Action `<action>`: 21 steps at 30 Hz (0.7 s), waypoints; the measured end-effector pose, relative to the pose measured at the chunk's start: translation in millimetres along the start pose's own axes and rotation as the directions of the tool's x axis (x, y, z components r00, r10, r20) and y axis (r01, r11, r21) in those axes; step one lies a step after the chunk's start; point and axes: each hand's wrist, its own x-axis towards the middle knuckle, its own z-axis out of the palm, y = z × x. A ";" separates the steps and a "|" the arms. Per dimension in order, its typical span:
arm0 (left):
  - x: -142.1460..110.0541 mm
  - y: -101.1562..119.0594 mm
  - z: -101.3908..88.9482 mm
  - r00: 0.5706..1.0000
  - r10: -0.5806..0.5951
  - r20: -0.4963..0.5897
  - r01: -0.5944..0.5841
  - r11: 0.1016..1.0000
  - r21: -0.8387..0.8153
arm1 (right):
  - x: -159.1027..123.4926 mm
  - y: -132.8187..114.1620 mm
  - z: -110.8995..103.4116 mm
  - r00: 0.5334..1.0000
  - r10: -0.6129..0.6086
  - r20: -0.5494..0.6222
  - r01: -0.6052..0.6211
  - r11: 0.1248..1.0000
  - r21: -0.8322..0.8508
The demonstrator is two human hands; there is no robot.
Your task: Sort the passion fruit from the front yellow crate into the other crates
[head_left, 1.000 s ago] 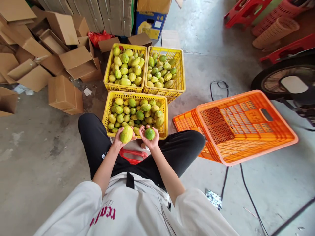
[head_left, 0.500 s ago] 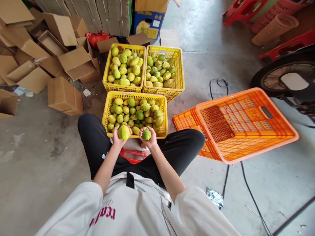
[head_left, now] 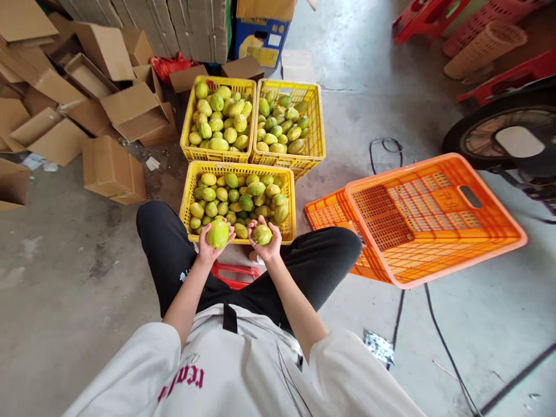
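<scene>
My left hand [head_left: 207, 250] holds a smooth yellow-green papaya [head_left: 218, 234], its fingers curled round the side and underneath. In my right hand [head_left: 270, 249] lies a smaller, yellower papaya [head_left: 262, 234], with the fingertips raised round it. Both hands are side by side over the near rim of a yellow plastic crate [head_left: 292, 200] full of green and yellow papayas [head_left: 246, 202]. Just beyond stand two more yellow crates: the left one [head_left: 186, 130] is heaped with fruit, and the right one [head_left: 320, 124] is less full.
An orange plastic crate [head_left: 456, 280] rests on another orange crate [head_left: 321, 211] at my right. Cardboard boxes [head_left: 113, 168] are piled at the left. A red stool [head_left: 234, 277] shows between my knees. Black cables [head_left: 443, 341] and a motorbike wheel [head_left: 478, 136] lie farther right.
Both papayas have been turned in my hands; the right one now shows a yellower, longer side instead of its dark green end. My right hand's fingers have loosened a little.
</scene>
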 end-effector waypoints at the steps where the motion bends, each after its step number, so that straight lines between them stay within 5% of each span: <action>1: 0.5 -0.6 -1.1 1.000 0.001 -0.010 -0.001 1.000 0.002 | 0.7 -0.5 -0.9 0.999 0.013 -0.045 -0.012 1.000 0.007; 5: 4.0 -2.4 -2.4 0.998 -0.046 -0.047 0.048 0.998 0.039 | 4.9 0.1 -2.3 0.983 0.092 -0.160 -0.094 0.996 -0.005; 13: 6.4 -0.6 -1.1 0.996 -0.068 -0.049 0.069 0.997 0.021 | 8.0 2.3 -5.1 0.982 0.088 -0.167 -0.095 0.995 -0.034; 21: 4.4 -3.8 5.6 1.000 0.004 -0.031 -0.004 1.000 -0.024 | 4.8 4.3 0.0 0.986 -0.141 0.091 0.148 0.985 -0.083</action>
